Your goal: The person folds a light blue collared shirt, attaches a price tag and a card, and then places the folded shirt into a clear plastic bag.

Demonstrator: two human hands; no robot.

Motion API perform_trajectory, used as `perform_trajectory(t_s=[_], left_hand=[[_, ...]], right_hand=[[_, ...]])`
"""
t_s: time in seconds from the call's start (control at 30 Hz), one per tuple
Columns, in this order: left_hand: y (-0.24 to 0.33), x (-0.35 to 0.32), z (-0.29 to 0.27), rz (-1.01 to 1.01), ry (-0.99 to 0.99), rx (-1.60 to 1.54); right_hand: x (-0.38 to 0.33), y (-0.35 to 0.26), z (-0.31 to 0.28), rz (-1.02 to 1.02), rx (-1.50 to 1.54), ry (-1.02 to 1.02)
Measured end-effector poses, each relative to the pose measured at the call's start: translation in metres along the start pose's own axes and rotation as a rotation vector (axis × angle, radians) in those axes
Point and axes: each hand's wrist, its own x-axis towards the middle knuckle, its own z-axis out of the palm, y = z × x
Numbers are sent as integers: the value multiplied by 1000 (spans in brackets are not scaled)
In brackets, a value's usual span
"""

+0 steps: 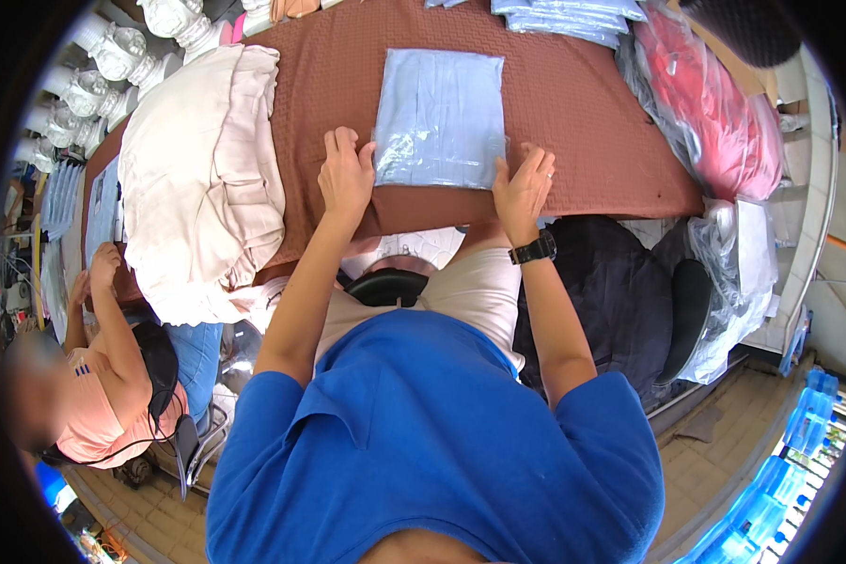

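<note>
A light blue folded garment in a clear plastic bag (442, 117) lies flat on the brown cloth-covered table in front of me. At its left edge is my left hand (347, 176), thumb against the plastic and fingers loosely bent. My right hand (524, 188) rests at the lower right corner of the bag, with its thumb along the edge and its fingers apart. Neither hand is closed around the bag. A dark watch (534, 249) is on my right wrist.
A large pile of cream fabric (207, 174) covers the table's left part. Bagged blue garments (569, 14) are stacked at the far edge. Red items in plastic (710, 103) lie at the right. Beyond the cream pile, a co-worker in a peach shirt (108, 414) sits at the table.
</note>
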Motion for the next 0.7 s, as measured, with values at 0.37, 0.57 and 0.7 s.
perform_trajectory(t_s=[0.37, 0.57, 0.7], left_hand=[[33, 52, 78, 502, -115, 69], [35, 51, 78, 471, -124, 52], [36, 48, 77, 475, -126, 46]], right_hand=[[65, -20, 87, -360, -95, -117], [66, -18, 91, -312, -135, -182], [65, -18, 91, -318, -139, -167]])
